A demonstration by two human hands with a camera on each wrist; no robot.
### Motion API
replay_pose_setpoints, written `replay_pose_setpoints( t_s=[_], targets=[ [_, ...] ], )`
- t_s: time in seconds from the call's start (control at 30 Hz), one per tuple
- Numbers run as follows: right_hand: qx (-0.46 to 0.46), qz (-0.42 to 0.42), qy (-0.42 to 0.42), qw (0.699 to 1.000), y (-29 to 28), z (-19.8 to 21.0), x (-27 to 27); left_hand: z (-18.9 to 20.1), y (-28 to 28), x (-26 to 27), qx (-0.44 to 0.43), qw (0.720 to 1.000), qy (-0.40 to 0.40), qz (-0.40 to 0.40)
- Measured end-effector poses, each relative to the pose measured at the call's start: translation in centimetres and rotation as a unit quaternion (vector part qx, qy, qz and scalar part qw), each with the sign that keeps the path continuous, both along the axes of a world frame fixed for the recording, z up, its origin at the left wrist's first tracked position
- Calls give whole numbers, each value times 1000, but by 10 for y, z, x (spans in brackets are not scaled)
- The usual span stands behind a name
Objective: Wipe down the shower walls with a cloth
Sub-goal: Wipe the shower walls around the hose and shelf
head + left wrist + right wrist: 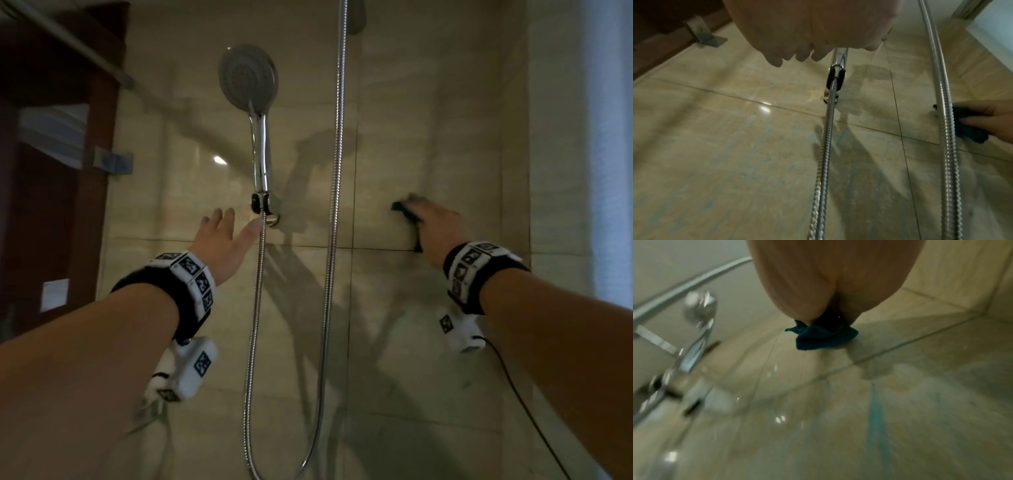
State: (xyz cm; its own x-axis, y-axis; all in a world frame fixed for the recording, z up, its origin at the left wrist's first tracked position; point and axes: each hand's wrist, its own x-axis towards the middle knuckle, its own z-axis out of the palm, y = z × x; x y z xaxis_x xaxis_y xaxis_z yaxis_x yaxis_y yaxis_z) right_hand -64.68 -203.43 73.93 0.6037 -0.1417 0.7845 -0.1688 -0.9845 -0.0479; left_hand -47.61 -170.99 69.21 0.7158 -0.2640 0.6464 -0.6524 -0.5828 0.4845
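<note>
Obs., head view, near to far. My two forearms enter from 7 and 5 o'clock, each with a black wrist band [193,291] carrying white marker tags.

Left hand [224,240]: fingers straight and spread, holding nothing, raised toward the wall. Thumb tip sits just beside the shower hose [255,308] where it drops from the holder [263,202]; I cannot tell whether it touches. In the left wrist view the fingers [774,60] hang loose above the tile.

Right hand [435,228]: pressed flat-ish against the wall at about 3 o'clock, gripping the dark teal cloth [406,212]. Cloth is bunched between palm and tile, one end trailing down past the grout line. In the right wrist view the cloth [824,337] pokes out beneath the hand, touching the tile. In the left wrist view, the thumb and a finger curl round it.

Shower wall [428,137]: glossy beige tiles, hand shadows across them. Handheld shower head [248,77] stands upright in the holder at 12 o'clock. The hose loops down and back up between my hands. Dark wooden door frame [92,171] at 9 o'clock.
</note>
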Motion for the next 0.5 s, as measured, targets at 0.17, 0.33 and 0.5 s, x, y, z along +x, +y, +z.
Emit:
replay_pose_setpoints(
  t_s=[0.17, 0.33, 0.5],
  targets=[
    [111, 14, -216, 970, 40, 36, -28, 21, 25, 4, 20, 1000, -16, 9],
    [38, 50, -228, 972, 110, 70, -8, 26, 51, 28, 55, 998, -34, -6],
    [-44, 23, -219, 975, 188, 83, 23, 31, 94, 75, 186, 974, -121, 43]
  ],
)
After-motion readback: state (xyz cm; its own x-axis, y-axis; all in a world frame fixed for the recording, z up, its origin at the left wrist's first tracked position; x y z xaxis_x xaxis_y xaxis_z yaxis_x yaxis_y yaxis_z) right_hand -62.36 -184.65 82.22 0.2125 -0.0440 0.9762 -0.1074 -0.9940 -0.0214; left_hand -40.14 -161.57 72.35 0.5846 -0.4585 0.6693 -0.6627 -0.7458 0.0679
